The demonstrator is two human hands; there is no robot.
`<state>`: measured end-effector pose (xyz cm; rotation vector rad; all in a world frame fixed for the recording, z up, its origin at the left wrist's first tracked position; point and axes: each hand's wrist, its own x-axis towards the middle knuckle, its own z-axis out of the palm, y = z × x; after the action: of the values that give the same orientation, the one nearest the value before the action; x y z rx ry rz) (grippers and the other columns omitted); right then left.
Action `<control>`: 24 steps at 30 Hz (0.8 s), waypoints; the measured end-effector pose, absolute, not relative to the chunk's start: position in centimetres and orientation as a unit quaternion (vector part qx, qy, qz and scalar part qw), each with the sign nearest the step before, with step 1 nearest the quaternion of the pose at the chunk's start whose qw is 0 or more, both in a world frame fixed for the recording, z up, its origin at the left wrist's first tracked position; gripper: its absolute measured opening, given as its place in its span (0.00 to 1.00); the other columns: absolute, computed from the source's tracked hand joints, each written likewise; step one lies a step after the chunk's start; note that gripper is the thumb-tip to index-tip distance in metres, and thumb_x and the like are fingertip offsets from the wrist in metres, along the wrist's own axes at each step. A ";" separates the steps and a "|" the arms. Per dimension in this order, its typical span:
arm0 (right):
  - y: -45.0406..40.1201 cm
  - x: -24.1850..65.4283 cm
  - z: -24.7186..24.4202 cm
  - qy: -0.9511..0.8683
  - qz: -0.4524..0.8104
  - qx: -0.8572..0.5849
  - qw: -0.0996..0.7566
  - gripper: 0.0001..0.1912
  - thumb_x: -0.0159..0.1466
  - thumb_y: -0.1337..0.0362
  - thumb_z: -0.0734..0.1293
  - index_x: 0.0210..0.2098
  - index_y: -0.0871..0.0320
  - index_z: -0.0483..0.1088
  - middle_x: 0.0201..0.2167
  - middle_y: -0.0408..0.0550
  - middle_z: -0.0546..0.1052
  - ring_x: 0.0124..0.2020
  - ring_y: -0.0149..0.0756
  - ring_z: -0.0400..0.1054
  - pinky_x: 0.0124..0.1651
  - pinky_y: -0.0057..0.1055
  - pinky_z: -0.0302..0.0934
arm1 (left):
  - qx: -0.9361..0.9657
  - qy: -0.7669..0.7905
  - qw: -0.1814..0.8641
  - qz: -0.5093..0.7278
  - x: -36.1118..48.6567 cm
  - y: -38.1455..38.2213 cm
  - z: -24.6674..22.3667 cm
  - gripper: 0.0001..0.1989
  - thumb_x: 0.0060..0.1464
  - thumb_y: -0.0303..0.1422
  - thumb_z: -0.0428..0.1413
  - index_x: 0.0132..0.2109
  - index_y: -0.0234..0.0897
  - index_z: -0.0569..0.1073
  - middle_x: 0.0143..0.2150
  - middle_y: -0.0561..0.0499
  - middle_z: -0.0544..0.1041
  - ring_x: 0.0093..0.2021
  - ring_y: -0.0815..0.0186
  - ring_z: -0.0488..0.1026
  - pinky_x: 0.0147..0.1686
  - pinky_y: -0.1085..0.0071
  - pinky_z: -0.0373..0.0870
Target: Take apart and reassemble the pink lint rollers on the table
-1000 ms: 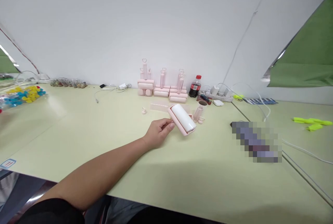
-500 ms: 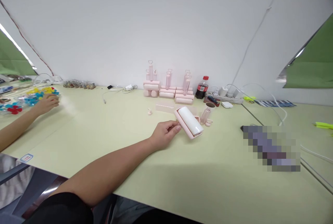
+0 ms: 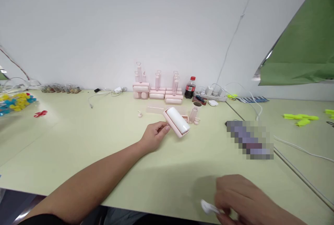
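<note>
My left hand is closed on a pink lint roller with a white roll, held tilted above the table. At the lower right, my right hand is closed on a small white piece, blurred, whose kind I cannot make out. Behind the roller lie a clear pinkish cover and a clear pink tube, with a small pink part beside it. Another small pink part lies to the left. Several pink rollers with upright handles stand along the wall.
A cola bottle stands by a power strip. A pixelated object lies at the right, near white cables and yellow-green pieces. Colourful bagged pieces and a red piece are at the left.
My right hand has come into view at the lower right with a white piece. The view has turned rightward, and the other person's hand at the left is out of view.
</note>
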<state>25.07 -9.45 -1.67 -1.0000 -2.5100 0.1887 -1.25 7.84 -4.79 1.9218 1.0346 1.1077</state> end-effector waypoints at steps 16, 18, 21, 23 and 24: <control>-6.2 22.6 -4.3 -0.909 0.107 -0.367 0.166 0.06 0.58 0.72 0.60 0.27 0.55 0.60 0.22 0.41 0.70 0.23 0.31 0.60 0.28 0.27 0.50 | 0.729 0.419 0.347 0.416 -1.3 7.9 -4.6 0.21 0.60 0.46 0.50 0.43 0.33 0.77 0.30 0.52 0.75 0.24 0.72 0.64 0.25 0.74 0.62; -6.2 22.6 -4.3 -0.909 0.106 -0.368 0.164 0.06 0.57 0.72 0.60 0.27 0.55 0.60 0.22 0.41 0.70 0.23 0.31 0.60 0.28 0.27 0.50 | 0.730 0.418 0.347 0.415 -1.3 8.0 -4.7 0.20 0.60 0.46 0.50 0.43 0.34 0.77 0.30 0.52 0.76 0.25 0.71 0.65 0.25 0.74 0.62; -6.2 22.7 -4.5 -0.909 0.106 -0.368 0.165 0.06 0.57 0.72 0.60 0.27 0.55 0.59 0.22 0.40 0.69 0.23 0.30 0.60 0.28 0.27 0.49 | 0.730 0.417 0.346 0.417 -1.3 8.0 -4.8 0.20 0.60 0.46 0.50 0.43 0.34 0.77 0.31 0.51 0.76 0.25 0.71 0.65 0.26 0.74 0.63; -6.2 22.7 -4.5 -0.909 0.106 -0.368 0.167 0.06 0.58 0.72 0.60 0.28 0.55 0.59 0.22 0.40 0.69 0.23 0.30 0.60 0.28 0.27 0.49 | 0.728 0.418 0.348 0.417 -1.3 8.0 -4.8 0.20 0.60 0.46 0.51 0.43 0.34 0.77 0.31 0.51 0.77 0.25 0.71 0.66 0.27 0.74 0.63; -6.2 22.7 -4.5 -0.909 0.107 -0.367 0.168 0.06 0.58 0.72 0.60 0.28 0.54 0.59 0.22 0.40 0.69 0.23 0.30 0.60 0.28 0.27 0.49 | 0.728 0.419 0.348 0.416 -1.3 7.9 -4.7 0.20 0.60 0.46 0.51 0.43 0.34 0.77 0.31 0.51 0.77 0.26 0.70 0.66 0.27 0.74 0.63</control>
<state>22.70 -6.19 -4.52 -1.0449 -2.5844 0.3035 -1.27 7.93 -4.72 1.8883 1.0859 1.0800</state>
